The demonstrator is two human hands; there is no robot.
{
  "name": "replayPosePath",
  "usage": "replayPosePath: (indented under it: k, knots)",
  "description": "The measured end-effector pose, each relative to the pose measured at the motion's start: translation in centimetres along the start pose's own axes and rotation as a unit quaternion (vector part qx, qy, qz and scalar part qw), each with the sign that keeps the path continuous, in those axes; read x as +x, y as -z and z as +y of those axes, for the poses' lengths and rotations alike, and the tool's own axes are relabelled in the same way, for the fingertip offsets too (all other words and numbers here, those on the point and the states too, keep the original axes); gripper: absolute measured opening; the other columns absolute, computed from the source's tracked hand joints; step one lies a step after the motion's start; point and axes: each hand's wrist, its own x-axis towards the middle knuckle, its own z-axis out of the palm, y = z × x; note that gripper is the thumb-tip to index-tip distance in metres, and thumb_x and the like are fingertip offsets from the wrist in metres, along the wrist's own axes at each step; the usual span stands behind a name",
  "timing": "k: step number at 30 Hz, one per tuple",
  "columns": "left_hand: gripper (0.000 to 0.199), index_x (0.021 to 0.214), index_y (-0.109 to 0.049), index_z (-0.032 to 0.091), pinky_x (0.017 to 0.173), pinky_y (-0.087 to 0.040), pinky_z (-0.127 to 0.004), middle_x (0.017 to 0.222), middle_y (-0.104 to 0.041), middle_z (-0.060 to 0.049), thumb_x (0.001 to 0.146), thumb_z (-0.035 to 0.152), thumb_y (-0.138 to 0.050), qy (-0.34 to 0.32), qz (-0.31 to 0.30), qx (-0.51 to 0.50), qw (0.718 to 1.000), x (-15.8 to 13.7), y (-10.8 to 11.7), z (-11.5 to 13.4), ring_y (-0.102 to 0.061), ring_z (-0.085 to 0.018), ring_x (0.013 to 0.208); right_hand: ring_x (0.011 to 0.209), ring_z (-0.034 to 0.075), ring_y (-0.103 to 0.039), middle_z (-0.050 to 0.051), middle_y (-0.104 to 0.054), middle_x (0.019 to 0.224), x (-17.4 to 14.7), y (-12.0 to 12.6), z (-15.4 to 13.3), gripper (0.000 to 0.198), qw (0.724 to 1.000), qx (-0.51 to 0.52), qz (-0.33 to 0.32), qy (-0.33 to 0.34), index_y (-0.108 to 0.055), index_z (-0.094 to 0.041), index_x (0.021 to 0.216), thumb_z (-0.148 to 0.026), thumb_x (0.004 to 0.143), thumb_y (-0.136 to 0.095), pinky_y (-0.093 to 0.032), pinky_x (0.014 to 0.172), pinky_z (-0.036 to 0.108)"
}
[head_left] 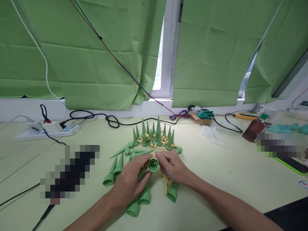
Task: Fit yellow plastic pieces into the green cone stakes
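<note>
My left hand (pixel 130 175) is closed around a green plastic spike with a hollow round cup (pixel 153 165), its open end facing me. My right hand (pixel 174 166) pinches at the cup's upper edge, where a small yellow plug (pixel 154 156) shows by the fingertips. Beyond both hands, several green cone spikes (pixel 158 128) stand upright among scattered yellow plugs (pixel 164 139). More spikes (pixel 110 175) lie near my left hand, some partly hidden beneath it. Below my right hand lie a loose spike (pixel 172 192) and a small heap of yellow plugs (pixel 166 183).
A white power strip (pixel 48 131) sits at the back left, and a black cable (pixel 130 124) runs along the wall. At the right are a brown bottle (pixel 255 129), a cardboard box (pixel 201 120) and a plastic bag (pixel 213 135). Blurred dark objects lie on both sides.
</note>
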Motion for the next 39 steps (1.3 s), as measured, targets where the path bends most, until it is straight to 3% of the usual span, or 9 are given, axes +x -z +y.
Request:
replayPosePath:
  k: [7, 13, 16, 20, 23, 28, 35, 39]
  knots:
    - [0.045, 0.131, -0.04, 0.026, 0.067, -0.054, -0.024, 0.089, -0.067, -0.001, 0.089, 0.016, -0.053, 0.13, -0.017, -0.088, 0.987, 0.5, 0.3, 0.6, -0.067, -0.016, 0.082, 0.046, 0.009, -0.034, -0.005, -0.038, 0.049, -0.1, -0.1, -0.6, 0.049, 0.999, 0.019, 0.024, 0.016, -0.035, -0.02, 0.059, -0.041, 0.104, -0.036, -0.028, 0.049, 0.025]
    - [0.031, 0.125, -0.04, 0.026, 0.066, -0.05, -0.024, 0.079, -0.063, 0.002, 0.096, 0.028, -0.049, 0.244, -0.034, -0.251, 0.936, 1.3, 0.3, 1.2, -0.062, -0.015, 0.074, 0.046, 0.008, -0.035, -0.006, -0.036, 0.052, 0.0, 0.0, -0.3, 0.046, 0.995, 0.086, 0.051, 0.016, -0.039, -0.02, 0.065, -0.045, 0.104, -0.036, -0.028, 0.048, 0.024]
    - [0.015, 0.109, -0.048, 0.024, 0.063, -0.047, -0.025, 0.074, -0.058, 0.002, 0.1, 0.035, -0.043, 0.275, -0.017, -0.297, 0.914, 1.7, 0.6, 1.3, -0.058, -0.014, 0.069, 0.045, 0.008, -0.034, -0.006, -0.037, 0.052, 0.0, 0.1, -0.1, 0.045, 0.994, 0.091, 0.056, 0.018, -0.039, -0.02, 0.066, -0.046, 0.103, -0.039, -0.027, 0.047, 0.024]
    - [0.036, 0.074, -0.051, 0.02, 0.064, -0.042, -0.028, 0.069, -0.052, 0.0, 0.101, 0.04, -0.036, 0.275, -0.036, -0.271, 0.922, 2.0, 0.9, 1.0, -0.05, -0.015, 0.066, 0.046, 0.009, -0.034, -0.007, -0.035, 0.051, 0.0, 0.1, 0.1, 0.043, 0.994, 0.093, 0.053, 0.027, -0.04, -0.021, 0.066, -0.046, 0.101, -0.043, -0.027, 0.048, 0.024]
    - [0.042, 0.065, -0.044, 0.02, 0.059, -0.037, -0.028, 0.064, -0.042, 0.001, 0.1, 0.042, -0.034, 0.27, -0.061, -0.265, 0.924, 2.1, 0.7, 0.8, -0.041, -0.015, 0.061, 0.047, 0.009, -0.034, -0.007, -0.036, 0.051, 0.0, 0.1, 0.0, 0.042, 0.996, 0.086, 0.025, 0.024, -0.042, -0.021, 0.067, -0.046, 0.101, -0.044, -0.028, 0.049, 0.024]
    - [0.04, 0.066, -0.039, 0.02, 0.056, -0.032, -0.026, 0.065, -0.032, 0.003, 0.099, 0.043, -0.038, 0.251, -0.113, -0.259, 0.926, 1.9, 0.5, 0.8, -0.034, -0.014, 0.061, 0.05, 0.01, -0.034, -0.007, -0.036, 0.053, 0.0, 0.1, -0.1, 0.042, 0.997, 0.076, 0.003, 0.022, -0.041, -0.021, 0.069, -0.05, 0.099, -0.045, -0.029, 0.052, 0.024]
    - [0.029, 0.078, -0.053, 0.019, 0.069, -0.042, -0.026, 0.075, -0.052, 0.0, 0.098, 0.038, -0.043, 0.213, -0.115, -0.242, 0.94, 1.9, 0.7, 0.8, -0.05, -0.015, 0.072, 0.052, 0.01, -0.035, -0.006, -0.038, 0.055, 0.0, 0.3, -0.2, 0.039, 0.998, 0.057, -0.017, 0.024, -0.042, -0.02, 0.073, -0.048, 0.1, -0.043, -0.029, 0.054, 0.025]
    - [0.025, 0.081, -0.057, 0.019, 0.072, -0.045, -0.027, 0.078, -0.056, -0.001, 0.096, 0.037, -0.047, 0.202, -0.114, -0.219, 0.948, 2.0, 0.8, 0.9, -0.052, -0.016, 0.074, 0.054, 0.011, -0.035, -0.006, -0.037, 0.056, 0.0, 0.3, -0.1, 0.037, 0.999, 0.031, -0.007, 0.028, -0.04, -0.021, 0.072, -0.044, 0.101, -0.042, -0.028, 0.055, 0.025]
